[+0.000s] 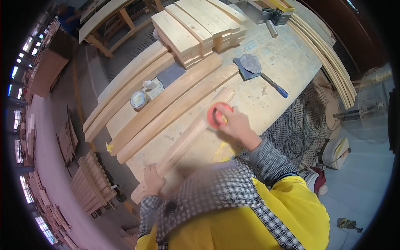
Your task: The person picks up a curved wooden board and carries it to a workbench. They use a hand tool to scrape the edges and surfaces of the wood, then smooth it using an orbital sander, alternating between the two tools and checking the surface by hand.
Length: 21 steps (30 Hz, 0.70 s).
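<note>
A long pale wooden bar (184,140) lies diagonally before me on the workbench. My left hand (153,180) grips it near its lower left end. My right hand (236,123) holds a round red object (215,115), blurred, against the upper part of the bar; its exact kind I cannot tell. Beyond the bar lie two longer wooden beams (178,112) side by side. Past their upper ends a round grey disc (250,63) rests on a dark square pad, beside a blue-handled tool (275,86).
Stacked boards (193,28) stand at the workbench's (272,103) far side. A round tub (138,99) and a small white bottle (150,84) sit between beams. Long thin strips (325,59) hang past the right edge, near a fan (373,104). A person (67,18) is at far left.
</note>
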Tool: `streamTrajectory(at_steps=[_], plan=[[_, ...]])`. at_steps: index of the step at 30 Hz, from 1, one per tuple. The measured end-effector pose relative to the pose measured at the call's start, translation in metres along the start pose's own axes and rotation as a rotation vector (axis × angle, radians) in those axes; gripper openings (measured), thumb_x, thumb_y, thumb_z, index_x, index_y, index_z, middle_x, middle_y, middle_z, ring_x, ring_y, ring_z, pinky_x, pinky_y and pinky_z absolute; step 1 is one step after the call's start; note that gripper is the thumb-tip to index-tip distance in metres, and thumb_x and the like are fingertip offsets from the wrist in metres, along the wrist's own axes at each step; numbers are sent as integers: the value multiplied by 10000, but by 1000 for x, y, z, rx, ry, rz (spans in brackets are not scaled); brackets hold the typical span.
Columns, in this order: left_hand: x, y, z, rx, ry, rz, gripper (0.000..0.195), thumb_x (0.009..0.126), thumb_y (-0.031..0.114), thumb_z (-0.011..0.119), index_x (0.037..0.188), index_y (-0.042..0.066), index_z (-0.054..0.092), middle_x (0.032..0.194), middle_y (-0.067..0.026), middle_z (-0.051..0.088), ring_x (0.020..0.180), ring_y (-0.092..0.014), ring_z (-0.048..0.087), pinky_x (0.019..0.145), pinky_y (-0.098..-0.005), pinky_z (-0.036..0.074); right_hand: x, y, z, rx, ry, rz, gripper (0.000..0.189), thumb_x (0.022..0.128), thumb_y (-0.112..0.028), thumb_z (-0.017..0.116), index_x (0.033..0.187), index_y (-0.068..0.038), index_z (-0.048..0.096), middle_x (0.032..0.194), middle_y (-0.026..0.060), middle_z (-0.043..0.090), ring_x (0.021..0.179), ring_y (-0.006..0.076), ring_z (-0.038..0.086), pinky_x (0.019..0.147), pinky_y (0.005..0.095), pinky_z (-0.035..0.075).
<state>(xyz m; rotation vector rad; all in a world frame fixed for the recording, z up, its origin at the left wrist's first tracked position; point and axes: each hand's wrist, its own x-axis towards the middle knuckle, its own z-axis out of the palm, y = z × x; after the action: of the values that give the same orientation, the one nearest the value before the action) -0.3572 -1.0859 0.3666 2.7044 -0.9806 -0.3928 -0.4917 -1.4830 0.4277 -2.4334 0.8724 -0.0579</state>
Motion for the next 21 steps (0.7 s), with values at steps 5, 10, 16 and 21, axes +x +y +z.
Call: streamTrajectory(at_steps=[5, 10, 16, 21], plan=[[-1, 0, 2, 9, 56, 10, 620, 539, 115, 661, 1138, 6, 541, 1074, -211, 526, 1035, -402, 467, 935, -458, 407, 33, 26, -25, -15, 82, 163, 673, 666, -283, 696, 1311, -302, 507, 1007, 236, 591, 885, 415, 620, 786, 455, 517], [0, 2, 2, 31, 53, -26, 609, 547, 116, 673, 1132, 10, 543, 1067, -206, 529, 1017, -404, 475, 916, -455, 417, -1, -30, -8, 34, -27, -86, 553, 725, -322, 684, 1256, -289, 534, 1068, 218, 594, 912, 397, 622, 782, 466, 514], [-8, -14, -7, -19, 4, -38, 641, 533, 105, 694, 1149, 36, 531, 1122, -187, 529, 1074, -381, 475, 937, -441, 420, -25, -75, 45, -9, -324, -436, 437, 802, -305, 614, 1234, -297, 548, 1134, 141, 609, 1010, 357, 610, 783, 450, 518], [-50, -52, -16, 45, 35, -155, 622, 542, 106, 708, 1138, 66, 535, 1107, -164, 528, 1054, -368, 481, 898, -447, 429, 18, -23, 3, -101, -213, -67, 621, 671, -277, 680, 1269, -287, 514, 1043, 178, 649, 903, 396, 637, 780, 461, 517]])
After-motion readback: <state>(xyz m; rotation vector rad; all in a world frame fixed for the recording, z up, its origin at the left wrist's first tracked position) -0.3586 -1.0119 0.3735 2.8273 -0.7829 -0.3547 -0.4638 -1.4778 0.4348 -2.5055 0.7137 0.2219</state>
